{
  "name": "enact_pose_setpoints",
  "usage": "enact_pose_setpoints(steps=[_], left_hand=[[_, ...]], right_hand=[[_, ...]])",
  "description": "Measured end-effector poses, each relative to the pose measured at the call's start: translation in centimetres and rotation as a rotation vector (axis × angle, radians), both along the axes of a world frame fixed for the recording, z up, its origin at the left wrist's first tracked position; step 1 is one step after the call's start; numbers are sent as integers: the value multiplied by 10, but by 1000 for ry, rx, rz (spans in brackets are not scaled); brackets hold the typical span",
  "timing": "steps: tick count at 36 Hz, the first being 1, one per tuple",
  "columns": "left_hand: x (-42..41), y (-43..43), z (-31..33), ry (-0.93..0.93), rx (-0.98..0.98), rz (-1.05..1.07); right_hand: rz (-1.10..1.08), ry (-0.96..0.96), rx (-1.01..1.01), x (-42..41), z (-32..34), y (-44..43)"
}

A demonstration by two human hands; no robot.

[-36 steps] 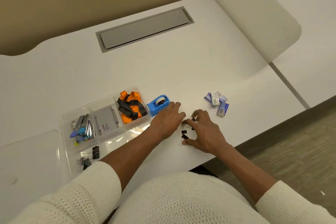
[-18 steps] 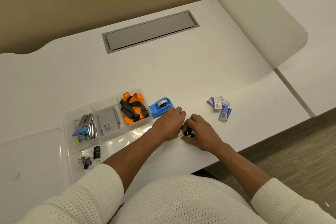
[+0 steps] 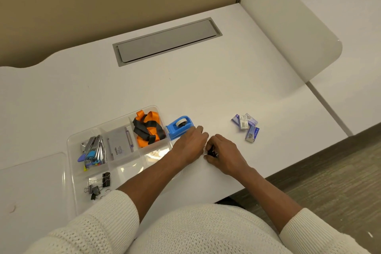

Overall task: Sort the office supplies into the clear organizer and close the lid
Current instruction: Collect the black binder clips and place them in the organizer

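Observation:
A clear organizer point(image 3: 71, 142) sits at the desk's front left. Its compartments hold staplers point(image 3: 93, 150), a sticky-note box point(image 3: 119, 146), an orange and black lanyard point(image 3: 148, 128) and several binder clips point(image 3: 99, 185). Its lid point(image 3: 31, 181) lies open and flat to the left. My right hand point(image 3: 224, 152) pinches a small bunch of black binder clips point(image 3: 212, 153) on the desk. My left hand point(image 3: 189, 143) is cupped against them from the left, and its fingertips are hidden. A blue tape dispenser point(image 3: 179, 128) stands just right of the organizer. Small staple boxes point(image 3: 246, 127) lie further right.
A grey cable hatch point(image 3: 167, 41) is set into the white desk point(image 3: 206, 88) further back. A white divider panel point(image 3: 288, 33) rises on the right, with a second desk beyond it. The desk's front edge runs close to my right forearm.
My hands have drawn together. The right hand's spread fingers have closed round the loose binder clips, and the left hand has slid in against them.

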State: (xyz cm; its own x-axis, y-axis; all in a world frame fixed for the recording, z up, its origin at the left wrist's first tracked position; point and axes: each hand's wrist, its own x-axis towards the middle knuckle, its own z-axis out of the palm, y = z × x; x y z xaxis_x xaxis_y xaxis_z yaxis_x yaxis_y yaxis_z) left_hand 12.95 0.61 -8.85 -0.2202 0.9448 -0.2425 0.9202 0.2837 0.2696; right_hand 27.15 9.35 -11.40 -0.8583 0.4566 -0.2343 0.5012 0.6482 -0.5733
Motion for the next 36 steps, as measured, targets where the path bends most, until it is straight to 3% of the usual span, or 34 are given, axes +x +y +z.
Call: enact_pose_setpoints(steps=[10,17,36], left_hand=[[0,0,0,-41,-14,138],[2,-5,3,-113,23,205],[-7,-54,62,-398,350,590]], right_hand=[[-175,84,-33,7,1,4],[-223,24,-28,2,4,7],[-187,-142,-42,-19,18,2]])
